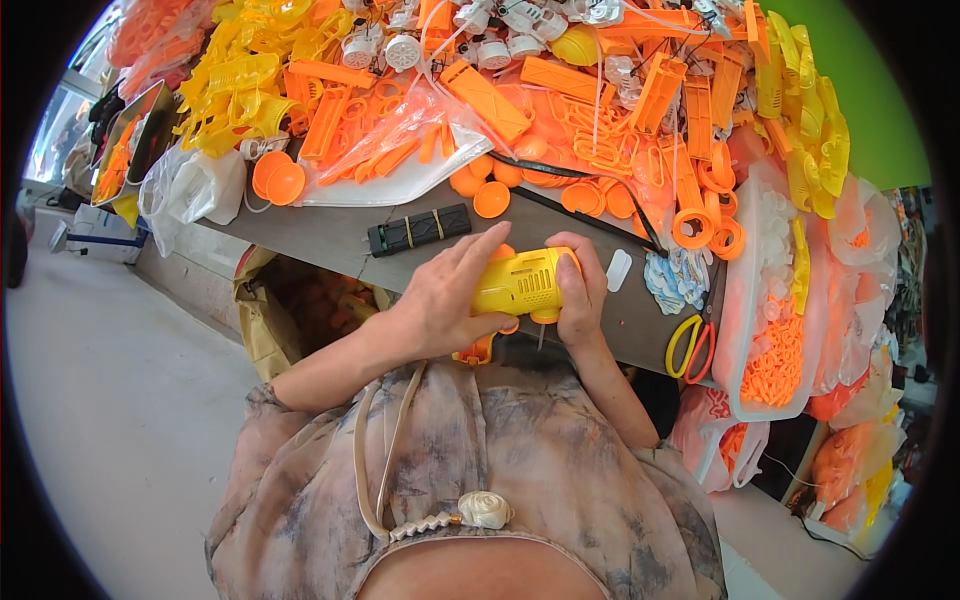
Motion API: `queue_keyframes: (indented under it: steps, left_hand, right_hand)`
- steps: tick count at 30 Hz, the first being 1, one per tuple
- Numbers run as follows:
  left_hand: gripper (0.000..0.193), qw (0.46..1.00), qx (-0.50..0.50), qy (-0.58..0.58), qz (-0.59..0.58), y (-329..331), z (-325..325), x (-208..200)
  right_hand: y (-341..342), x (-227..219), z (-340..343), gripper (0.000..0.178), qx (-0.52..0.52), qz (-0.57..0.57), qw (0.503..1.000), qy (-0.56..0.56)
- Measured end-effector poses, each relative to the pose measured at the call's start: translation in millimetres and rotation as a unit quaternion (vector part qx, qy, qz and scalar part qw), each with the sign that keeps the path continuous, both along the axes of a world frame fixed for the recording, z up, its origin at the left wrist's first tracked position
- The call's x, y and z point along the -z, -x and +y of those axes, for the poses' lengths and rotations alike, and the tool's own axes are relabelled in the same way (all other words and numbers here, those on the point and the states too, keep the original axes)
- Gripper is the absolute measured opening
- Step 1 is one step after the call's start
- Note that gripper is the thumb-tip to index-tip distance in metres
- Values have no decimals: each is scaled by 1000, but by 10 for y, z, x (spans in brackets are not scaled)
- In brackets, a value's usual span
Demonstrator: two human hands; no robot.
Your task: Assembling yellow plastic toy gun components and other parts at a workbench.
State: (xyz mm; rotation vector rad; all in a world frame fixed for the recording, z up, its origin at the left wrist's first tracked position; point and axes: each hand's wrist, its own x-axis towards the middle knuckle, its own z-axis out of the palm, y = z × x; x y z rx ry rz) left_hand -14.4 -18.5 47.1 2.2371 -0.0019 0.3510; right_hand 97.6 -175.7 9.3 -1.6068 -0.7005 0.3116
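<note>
A yellow plastic toy body (522, 284) with vent slots and orange parts at its edges is held between my two hands, just over the front edge of the table. My left hand (447, 292) presses on its left end, fingers above and thumb below. On its right end, my right hand (580, 295) is closed, with the thumb on the side. A thin metal rod (541, 338) shows under the right end; what it belongs to is hidden. Below the body, an orange and yellow piece (474, 350) shows near my clothing.
A black block with a band (420, 231) lies on the grey table. Scissors (690, 348), stickers (678, 280) and a small white piece (619, 268) lie to the right. A clear tub (735, 395) holds small orange parts. Piles of orange parts (590, 90) and yellow shells (232, 85) line the back.
</note>
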Motion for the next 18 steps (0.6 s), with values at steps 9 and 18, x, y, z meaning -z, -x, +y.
queue_keyframes:
  steps: [9, 18]
  left_hand:
    - [69, 986, 7, -108, -129, -61, -19, 216]
    - [74, 989, 32, -81, -123, -87, 69, 228]
  right_hand:
    - [18, 45, 23, 31, 31, 7, 999, -25]
    - [2, 75, 45, 31, 38, 13, 998, -45]
